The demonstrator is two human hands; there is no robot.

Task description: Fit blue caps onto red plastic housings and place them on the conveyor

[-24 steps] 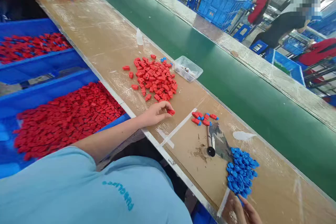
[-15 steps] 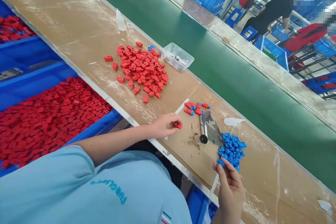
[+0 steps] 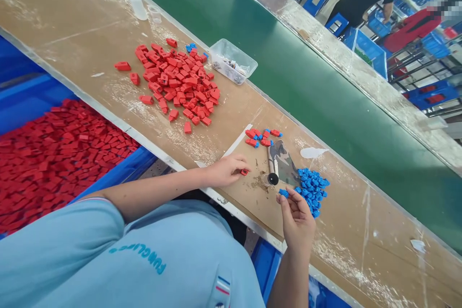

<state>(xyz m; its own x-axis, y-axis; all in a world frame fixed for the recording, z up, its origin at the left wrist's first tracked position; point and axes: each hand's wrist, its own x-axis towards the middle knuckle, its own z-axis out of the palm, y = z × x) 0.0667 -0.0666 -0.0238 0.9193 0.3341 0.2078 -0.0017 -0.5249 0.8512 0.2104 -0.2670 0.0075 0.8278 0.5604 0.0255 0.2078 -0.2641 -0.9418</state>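
Between its fingertips my left hand (image 3: 226,171) holds a red plastic piece (image 3: 244,172), its hollow end showing. My right hand (image 3: 299,216) pinches a small blue plastic piece (image 3: 283,193), held apart from the red one. Beside the right hand lies a pile of blue pieces (image 3: 314,187). A camouflage-patterned cloth (image 3: 288,166) and a small round pot with a black top (image 3: 273,179) sit between my hands and the far edge. Several joined red-and-blue pieces (image 3: 265,142) rest beyond them.
A large heap of red pieces (image 3: 180,82) lies left on the brown worktop (image 3: 90,48). Behind it stand a clear plastic box (image 3: 234,62) and a white bottle (image 3: 136,2). A green conveyor belt (image 3: 260,43) runs alongside. A blue crate (image 3: 122,168) of red pieces is at my left.
My right hand has moved left from the blue pile with a blue piece in its fingers, closer to my left hand. The left hand still holds the red piece. The view has shifted slightly.
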